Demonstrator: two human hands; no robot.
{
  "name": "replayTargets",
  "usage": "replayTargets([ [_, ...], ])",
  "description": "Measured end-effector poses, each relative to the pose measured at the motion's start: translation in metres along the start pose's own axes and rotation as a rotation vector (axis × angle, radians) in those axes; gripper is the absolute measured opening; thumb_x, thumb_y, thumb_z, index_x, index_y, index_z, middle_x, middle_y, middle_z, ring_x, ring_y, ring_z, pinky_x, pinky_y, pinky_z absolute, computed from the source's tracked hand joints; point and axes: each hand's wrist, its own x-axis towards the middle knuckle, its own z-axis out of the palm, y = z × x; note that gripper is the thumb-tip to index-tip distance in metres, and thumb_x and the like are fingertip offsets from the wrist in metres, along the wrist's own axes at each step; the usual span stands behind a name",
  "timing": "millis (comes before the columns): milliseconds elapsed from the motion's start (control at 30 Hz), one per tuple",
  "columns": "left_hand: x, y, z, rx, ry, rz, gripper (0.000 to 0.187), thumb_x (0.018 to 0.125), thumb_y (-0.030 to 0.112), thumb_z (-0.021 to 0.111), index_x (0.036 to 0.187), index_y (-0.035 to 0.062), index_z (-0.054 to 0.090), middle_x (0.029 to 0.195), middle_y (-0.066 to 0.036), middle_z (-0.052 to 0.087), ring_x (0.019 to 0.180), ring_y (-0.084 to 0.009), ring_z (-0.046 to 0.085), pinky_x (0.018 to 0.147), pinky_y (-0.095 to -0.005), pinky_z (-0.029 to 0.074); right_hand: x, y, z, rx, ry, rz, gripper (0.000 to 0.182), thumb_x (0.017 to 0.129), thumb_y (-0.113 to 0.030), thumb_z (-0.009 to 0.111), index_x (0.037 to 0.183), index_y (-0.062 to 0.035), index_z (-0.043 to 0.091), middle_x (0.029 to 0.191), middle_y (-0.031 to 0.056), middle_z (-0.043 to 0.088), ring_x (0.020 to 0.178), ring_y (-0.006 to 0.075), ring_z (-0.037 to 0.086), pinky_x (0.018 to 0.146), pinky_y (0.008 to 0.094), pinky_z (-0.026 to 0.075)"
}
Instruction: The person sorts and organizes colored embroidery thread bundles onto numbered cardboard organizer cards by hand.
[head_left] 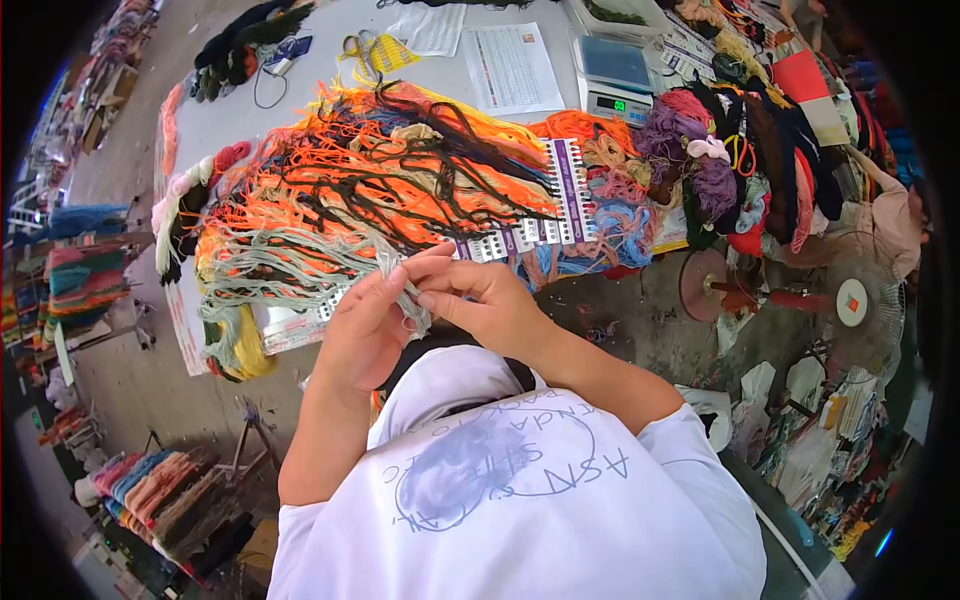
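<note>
Both hands meet at the table's near edge, around the end of a bundle of pale grey yarn [300, 262]. My left hand [368, 318] has its fingers wrapped round the bundle's end. My right hand [480, 298] pinches at the same end from the other side, its thumb and fingers touching the strands. The grey strands trail leftward over a wide heap of orange, black and yellow yarn [400, 170]. White punched cards [570, 190] with purple labels lie along the heap's right and near edges.
A digital scale [616, 80] stands at the back right. Printed sheets [512, 68] and yellow-handled scissors [362, 52] lie on the grey table [330, 25]. Purple and dark yarn hanks [712, 160] pile up at right. A fan [850, 300] stands beyond the table's right side.
</note>
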Motion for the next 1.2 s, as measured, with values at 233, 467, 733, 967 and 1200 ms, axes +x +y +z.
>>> replayTargets([
  [233,0.005,-0.02,0.02,0.265,0.17,0.079,0.034,0.093,0.021,0.045,0.115,-0.0035,0.056,0.132,-0.009,0.046,0.112,-0.0172,0.048,0.088,-0.0288,0.04,-0.005,0.0,-0.015,0.094,0.01,0.062,0.022,0.087,-0.011,0.058,0.106,0.0002,0.061,0.09,0.0021,0.063,0.079,0.0079,0.057,0.071,0.0237,0.047],
  [467,0.005,-0.011,0.02,-0.044,0.076,-0.018,0.052,0.091,0.027,0.038,0.13,-0.0081,0.038,0.129,-0.015,0.047,0.112,-0.0218,0.05,0.095,-0.0363,0.039,-0.008,-0.012,-0.02,0.158,-0.007,0.115,0.016,0.087,-0.009,0.056,0.097,0.0007,0.063,0.087,0.0033,0.064,0.08,0.0096,0.058,0.071,0.024,0.047],
  [733,-0.009,0.009,0.002,-0.187,-0.039,-0.061,0.053,0.09,0.027,0.037,0.131,-0.0069,0.037,0.125,-0.014,0.05,0.107,-0.017,0.052,0.08,-0.0254,0.044,-0.004,-0.013,0.003,-0.094,-0.003,0.042,0.013,0.082,-0.011,0.064,0.091,-0.0014,0.064,0.083,0.0006,0.062,0.075,0.0073,0.052,0.07,0.0237,0.042],
  [967,-0.039,0.023,-0.022,0.18,0.123,0.186,0.045,0.086,0.019,0.056,0.125,-0.0014,0.048,0.104,-0.004,0.056,0.1,-0.0131,0.053,0.086,-0.0293,0.041,0.001,-0.026,0.04,0.02,-0.006,0.114,0.01,0.084,-0.009,0.063,0.089,-0.0011,0.063,0.078,-0.0021,0.06,0.071,0.0025,0.05,0.063,0.019,0.04],
  [1200,-0.062,0.031,-0.03,0.25,0.09,0.268,0.054,0.078,0.002,0.064,0.128,0.001,0.046,0.099,0.0,0.055,0.092,-0.0087,0.054,0.08,-0.0233,0.043,-0.001,-0.032,0.066,0.048,0.013,0.163,0.008,0.085,-0.007,0.061,0.089,0.0001,0.061,0.078,-0.0003,0.061,0.07,0.0025,0.052,0.06,0.0173,0.041],
])
